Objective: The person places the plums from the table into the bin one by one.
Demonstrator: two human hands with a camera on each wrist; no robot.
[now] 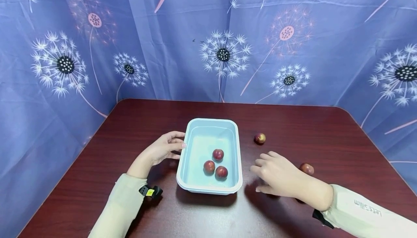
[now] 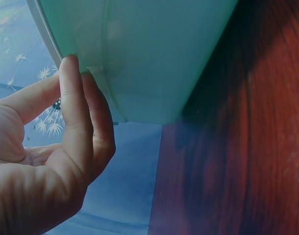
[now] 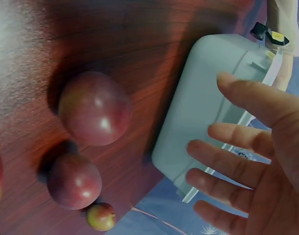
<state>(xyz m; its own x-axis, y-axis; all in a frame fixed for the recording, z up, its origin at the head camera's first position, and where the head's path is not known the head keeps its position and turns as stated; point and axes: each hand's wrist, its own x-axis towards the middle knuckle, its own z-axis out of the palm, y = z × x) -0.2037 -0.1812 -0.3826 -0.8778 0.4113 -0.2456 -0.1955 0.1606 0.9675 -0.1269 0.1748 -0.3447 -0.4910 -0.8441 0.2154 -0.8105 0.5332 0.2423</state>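
A light blue plastic box (image 1: 210, 188) stands on the table with three dark red plums in it, one of them a plum (image 1: 218, 154) near its middle. My left hand (image 1: 164, 147) pinches the box's left rim between thumb and fingers. To the right of the box, my right hand (image 1: 277, 174) hovers over the table, its fingers spread and holding nothing. In the right wrist view, a large plum (image 3: 95, 108) and another plum (image 3: 74, 181) lie below that hand. The head view mostly hides plums under the right hand and wrist.
A small yellow-red plum (image 1: 260, 138) lies beyond my right hand, and a brownish plum (image 1: 307, 169) beside the right forearm. The dark red wooden table (image 1: 156, 116) ends at a blue dandelion-print curtain (image 1: 182, 49) behind and at the sides.
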